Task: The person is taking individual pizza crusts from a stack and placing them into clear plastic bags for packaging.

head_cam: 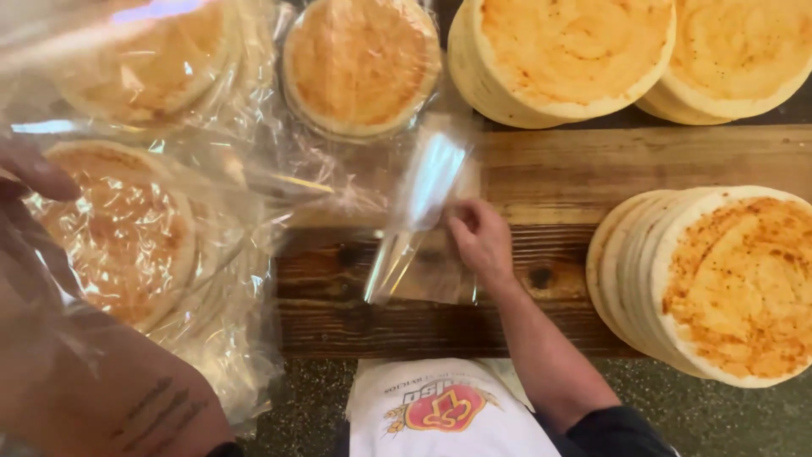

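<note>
A long brown wooden table (575,178) fills the view. Big stacks of round, flat, orange-topped breads (727,279) lean on it at the right and top. More round breads sit in clear plastic bags (127,237) on the left. A flat, clear, empty plastic bag (423,220) lies in the middle, its long side running up and away from the person. The right hand (480,241) pinches its right edge. The left hand (38,173) is inside the full bag at the far left, so the right hand is nearer. I cannot tell if the left hand grips anything.
</note>
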